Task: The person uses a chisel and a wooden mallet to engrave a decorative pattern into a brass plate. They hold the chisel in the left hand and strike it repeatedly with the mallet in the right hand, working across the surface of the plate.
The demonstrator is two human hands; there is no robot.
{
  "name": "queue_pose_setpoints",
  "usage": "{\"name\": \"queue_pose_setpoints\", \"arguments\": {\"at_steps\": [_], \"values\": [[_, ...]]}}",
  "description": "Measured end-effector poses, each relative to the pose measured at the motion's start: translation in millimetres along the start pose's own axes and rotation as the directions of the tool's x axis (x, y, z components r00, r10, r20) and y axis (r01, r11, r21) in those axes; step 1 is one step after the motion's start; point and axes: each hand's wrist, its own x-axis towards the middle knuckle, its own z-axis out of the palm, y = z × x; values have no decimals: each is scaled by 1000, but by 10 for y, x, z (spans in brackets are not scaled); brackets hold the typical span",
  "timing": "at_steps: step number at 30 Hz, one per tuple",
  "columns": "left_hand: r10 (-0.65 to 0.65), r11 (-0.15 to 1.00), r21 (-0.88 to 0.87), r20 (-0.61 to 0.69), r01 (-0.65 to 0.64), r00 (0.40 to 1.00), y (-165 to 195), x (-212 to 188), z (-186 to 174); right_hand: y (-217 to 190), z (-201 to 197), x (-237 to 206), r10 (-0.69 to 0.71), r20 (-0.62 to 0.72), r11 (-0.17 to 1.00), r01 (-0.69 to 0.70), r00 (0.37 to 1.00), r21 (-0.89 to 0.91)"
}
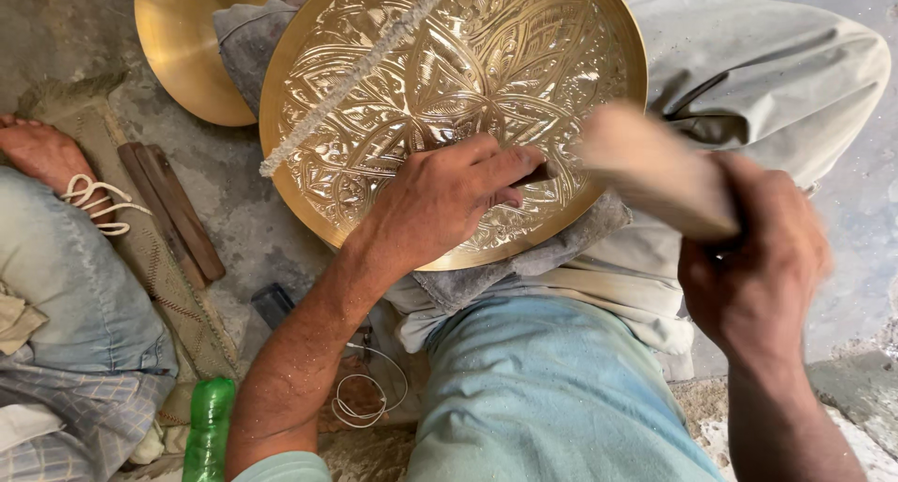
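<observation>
Your left hand (449, 197) lies knuckles up on the engraved brass plate (449, 98), fingers pinched around a thin dark tool (538, 175) pressed to the metal. Your right hand (758, 257) is fisted around a wooden mallet (655, 168), blurred above the plate's lower right rim. The plate rests tilted on a grey cloth (524, 262) over your lap; its top edge is cut off.

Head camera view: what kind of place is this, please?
Probably a metal craft workshop with work done sitting on the floor. An engraved brass tray rests on the person's lap, the left hand holds a small tool against it, the right hand swings a wooden mallet, and a plain brass dish lies nearby.
</observation>
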Motion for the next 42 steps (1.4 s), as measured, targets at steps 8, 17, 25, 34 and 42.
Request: {"name": "queue_pose_setpoints", "arguments": {"at_steps": [8,17,25,34,42], "values": [[-41,999,18,27,41,999,-1,-36,-1,-255,-14,101,111,-21,989,-112,994,-97],[7,998,54,30,-8,1000,-52,-45,25,-128,8,0,-199,51,857,199,979,-475],[-25,1000,-6,39,25,999,-41,-90,30,-60,37,-39,-35,27,989,39,999,-142],[-47,997,58,-5,47,999,-15,-96,32,-138,104,25,259,66,947,-267,964,180],[-58,994,91,13,56,998,21,-125,1,-130,126,22,-29,0,990,29,1000,-141]]}}
